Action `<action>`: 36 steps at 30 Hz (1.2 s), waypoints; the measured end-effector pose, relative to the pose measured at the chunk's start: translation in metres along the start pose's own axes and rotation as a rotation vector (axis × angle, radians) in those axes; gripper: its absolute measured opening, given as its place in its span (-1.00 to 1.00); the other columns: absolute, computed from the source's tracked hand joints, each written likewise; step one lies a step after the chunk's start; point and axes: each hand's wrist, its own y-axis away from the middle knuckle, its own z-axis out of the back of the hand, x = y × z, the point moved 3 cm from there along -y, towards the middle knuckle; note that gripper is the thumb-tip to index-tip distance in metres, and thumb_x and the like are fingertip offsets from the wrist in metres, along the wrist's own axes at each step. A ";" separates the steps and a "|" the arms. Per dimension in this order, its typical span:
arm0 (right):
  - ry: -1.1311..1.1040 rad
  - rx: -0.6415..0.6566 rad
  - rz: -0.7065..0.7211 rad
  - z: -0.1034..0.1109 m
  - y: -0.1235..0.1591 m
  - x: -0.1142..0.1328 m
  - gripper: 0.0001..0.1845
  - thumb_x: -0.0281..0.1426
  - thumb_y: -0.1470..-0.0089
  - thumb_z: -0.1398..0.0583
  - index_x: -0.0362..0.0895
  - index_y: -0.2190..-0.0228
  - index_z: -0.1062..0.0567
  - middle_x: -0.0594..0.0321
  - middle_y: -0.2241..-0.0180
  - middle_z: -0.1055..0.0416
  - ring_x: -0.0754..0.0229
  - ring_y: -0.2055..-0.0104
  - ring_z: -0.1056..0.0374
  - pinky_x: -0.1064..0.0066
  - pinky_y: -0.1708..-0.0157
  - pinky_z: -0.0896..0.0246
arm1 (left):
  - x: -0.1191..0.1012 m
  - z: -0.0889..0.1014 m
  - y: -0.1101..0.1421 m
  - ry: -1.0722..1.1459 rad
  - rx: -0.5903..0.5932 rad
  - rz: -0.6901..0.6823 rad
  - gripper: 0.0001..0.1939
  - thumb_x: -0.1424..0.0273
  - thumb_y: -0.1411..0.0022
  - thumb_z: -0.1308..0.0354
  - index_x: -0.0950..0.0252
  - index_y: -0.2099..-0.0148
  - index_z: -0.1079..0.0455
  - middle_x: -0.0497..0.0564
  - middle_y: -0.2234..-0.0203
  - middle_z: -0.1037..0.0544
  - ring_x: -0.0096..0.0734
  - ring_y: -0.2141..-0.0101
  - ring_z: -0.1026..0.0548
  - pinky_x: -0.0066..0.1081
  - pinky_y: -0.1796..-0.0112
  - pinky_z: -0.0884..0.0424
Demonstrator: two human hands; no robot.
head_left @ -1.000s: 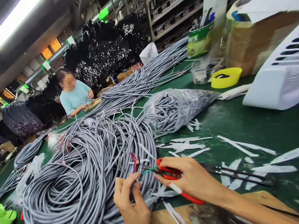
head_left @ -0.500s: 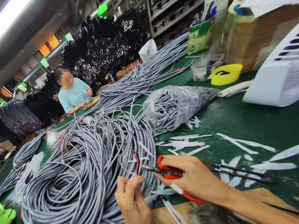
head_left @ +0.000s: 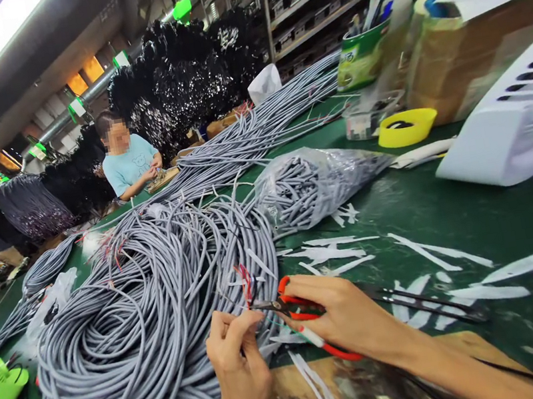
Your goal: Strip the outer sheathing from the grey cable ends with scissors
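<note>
My left hand (head_left: 239, 352) is closed in a pinch on the end of a cable. Thin red wires (head_left: 246, 283) fan upward beside its fingertips. Red-handled scissors (head_left: 309, 314) are in my right hand (head_left: 338, 303), fingers around the handles. Their blades point left and meet the wires just at my left fingertips. Whether a wire lies between the blades is too small to tell. Left of and behind my hands lies a large coil of grey cable (head_left: 91, 342). A long black tool like tweezers (head_left: 430, 305) lies right of my right hand.
White strips (head_left: 330, 253) are scattered over the green table (head_left: 512, 214). A stained board (head_left: 297, 390) lies below my hands. Behind are a bag of cut cable pieces (head_left: 295, 188), a yellow tape ring (head_left: 407, 128) and a white slotted housing (head_left: 503, 128). A co-worker (head_left: 132, 163) sits across the table.
The scissors' blades have moved slightly down and closer to my left fingertips. The green wires that hung to the right show less now, and the red wires stand out more. The co-worker's hands have come together.
</note>
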 end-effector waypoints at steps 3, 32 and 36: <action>0.064 -0.016 0.034 0.002 0.001 -0.001 -0.93 -0.50 0.16 -0.10 -0.10 0.59 -0.34 0.29 0.61 -0.32 0.28 0.59 -0.21 0.49 0.58 -0.10 | 0.007 0.000 0.001 0.077 -0.049 0.146 -0.87 0.47 -0.16 -0.05 0.28 0.27 -0.42 -0.01 0.54 -0.42 -0.46 0.55 -0.40 -0.51 0.52 -0.35; 0.139 0.042 0.092 -0.021 0.005 0.001 -0.60 -0.34 -0.06 0.02 -0.10 0.77 -0.17 0.36 0.80 -0.16 0.34 0.73 -0.04 0.49 0.65 0.12 | 0.024 -0.002 -0.010 0.440 0.087 0.450 -0.81 0.33 0.01 -0.16 0.38 0.44 -0.48 -0.08 0.66 -0.34 -0.60 0.70 -0.20 -0.55 0.68 -0.12; 0.102 0.073 0.115 -0.016 0.001 0.009 -0.58 -0.27 -0.07 0.03 -0.11 0.76 -0.19 0.36 0.78 -0.15 0.34 0.71 -0.03 0.52 0.66 0.12 | 0.017 0.004 -0.006 0.479 0.075 0.475 -0.72 0.24 0.05 -0.17 0.40 0.47 -0.46 -0.11 0.71 -0.28 -0.64 0.74 -0.14 -0.56 0.72 -0.08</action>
